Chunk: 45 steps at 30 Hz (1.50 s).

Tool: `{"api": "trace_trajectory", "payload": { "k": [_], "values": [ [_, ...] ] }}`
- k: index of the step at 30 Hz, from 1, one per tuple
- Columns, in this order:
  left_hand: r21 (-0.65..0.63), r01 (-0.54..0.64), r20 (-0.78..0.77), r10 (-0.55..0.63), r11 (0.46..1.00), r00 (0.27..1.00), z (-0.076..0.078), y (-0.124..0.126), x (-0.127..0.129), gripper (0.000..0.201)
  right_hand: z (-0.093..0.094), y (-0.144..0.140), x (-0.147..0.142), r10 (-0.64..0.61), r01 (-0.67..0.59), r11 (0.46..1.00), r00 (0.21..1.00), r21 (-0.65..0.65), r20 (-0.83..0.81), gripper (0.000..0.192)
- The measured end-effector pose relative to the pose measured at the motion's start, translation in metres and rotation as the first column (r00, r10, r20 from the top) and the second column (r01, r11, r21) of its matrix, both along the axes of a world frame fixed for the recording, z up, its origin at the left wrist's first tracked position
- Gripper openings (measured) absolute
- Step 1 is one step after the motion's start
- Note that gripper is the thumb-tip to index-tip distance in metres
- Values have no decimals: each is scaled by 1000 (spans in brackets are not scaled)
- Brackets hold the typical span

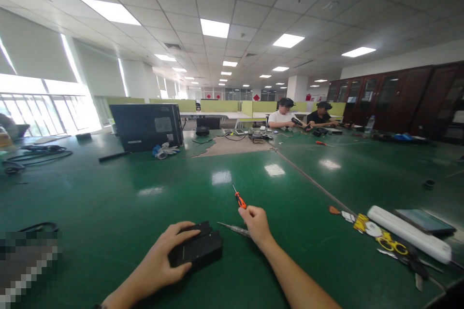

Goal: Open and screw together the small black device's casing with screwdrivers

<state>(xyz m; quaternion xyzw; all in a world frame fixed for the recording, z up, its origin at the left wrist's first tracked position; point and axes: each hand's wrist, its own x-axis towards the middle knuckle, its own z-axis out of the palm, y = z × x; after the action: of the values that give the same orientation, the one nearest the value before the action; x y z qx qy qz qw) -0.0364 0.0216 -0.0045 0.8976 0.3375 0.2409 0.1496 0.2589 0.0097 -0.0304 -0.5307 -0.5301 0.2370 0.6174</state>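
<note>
The left hand, thumb spread wide, is clasping a black box; beside it, the right hand is gripping an orange-handled screwdriver, pointing it forward.

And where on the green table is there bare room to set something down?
Bare green tabletop shows between the gloves and the black box, and between the right hand and the yellow pieces. Crowded at right: those pieces, white bar and tablet lie close together.

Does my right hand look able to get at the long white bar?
Probably yes: nothing tall stands between your right hand and the white bar, though yellow trinkets lie alongside it and the hand holds an orange screwdriver.
</note>
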Motion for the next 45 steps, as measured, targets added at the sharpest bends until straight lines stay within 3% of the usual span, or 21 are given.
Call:
{"api": "trace_trajectory", "payload": {
  "k": [28, 45],
  "values": [
    [-14, 12, -11, -12, 1000, 1000, -3, 4, -2, 58, 3, -1, 2, -34, 34, 999, 999, -8, -26, 45],
    [-25, 14, 6, -14, 1000, 1000, -4, 3, -3, 58, 3, -2, -1, 38, -39, 999, 998, -27, -49, 48]
  ]
}}
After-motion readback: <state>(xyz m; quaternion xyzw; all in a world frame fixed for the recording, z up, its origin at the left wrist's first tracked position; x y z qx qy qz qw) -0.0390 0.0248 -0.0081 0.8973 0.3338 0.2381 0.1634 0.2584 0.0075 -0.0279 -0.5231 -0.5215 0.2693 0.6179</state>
